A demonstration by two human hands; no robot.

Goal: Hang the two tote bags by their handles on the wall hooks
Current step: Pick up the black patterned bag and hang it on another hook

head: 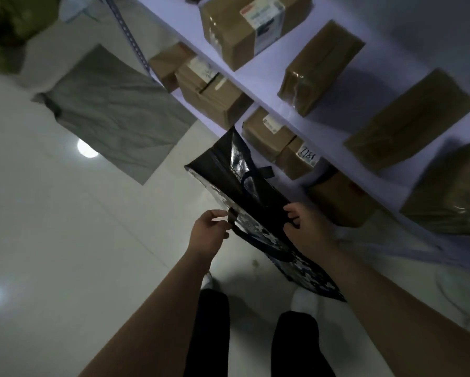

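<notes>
A black tote bag with a grey camouflage pattern hangs in front of me, held up between both hands over the floor. My left hand pinches the dark handle strap at the bag's near rim. My right hand is closed on the opposite rim, with another handle loop drooping below it. A flat grey bag lies on the white floor to the upper left. No wall hooks show in the head view.
A white shelving unit runs along the right, loaded with several taped cardboard boxes. A perforated metal upright stands at its far corner. A dark green bundle sits top left. My legs and white shoes are below.
</notes>
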